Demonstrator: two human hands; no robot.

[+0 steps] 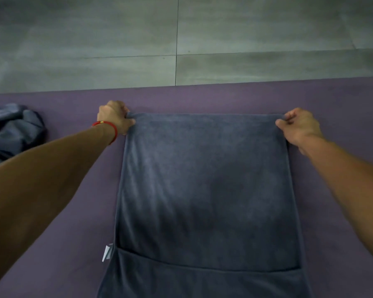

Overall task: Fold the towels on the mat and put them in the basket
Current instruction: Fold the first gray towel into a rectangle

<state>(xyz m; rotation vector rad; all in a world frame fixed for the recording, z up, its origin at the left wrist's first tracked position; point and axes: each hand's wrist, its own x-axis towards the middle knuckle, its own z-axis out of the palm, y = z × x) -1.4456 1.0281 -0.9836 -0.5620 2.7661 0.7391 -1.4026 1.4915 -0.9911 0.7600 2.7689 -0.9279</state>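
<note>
- The left hand [114,118] is curled tight, fingers and thumb pinching the far left corner of a dark blue-grey towel [207,190]; a red cord bracelet [111,129] circles its wrist.
- The right hand [299,125] is likewise curled, pinching the far right corner of the same towel between thumb and bent fingers.
- Between the two hands the towel's far edge runs straight and taut; the cloth lies flat on the purple mat [342,108] and stretches from the hands back toward the person.
- Nearer the person, well below both hands, a hem line crosses the towel, showing an upper layer lying over a lower one.
- A small white tag [107,252] sticks out at the towel's left edge, beside that hem line and under the left forearm's side.
- Left of the left hand, apart from it, a crumpled blue-grey towel [13,134] sits on the mat.
- Beyond both hands, past the mat's far edge, lies grey tiled floor [181,39].
</note>
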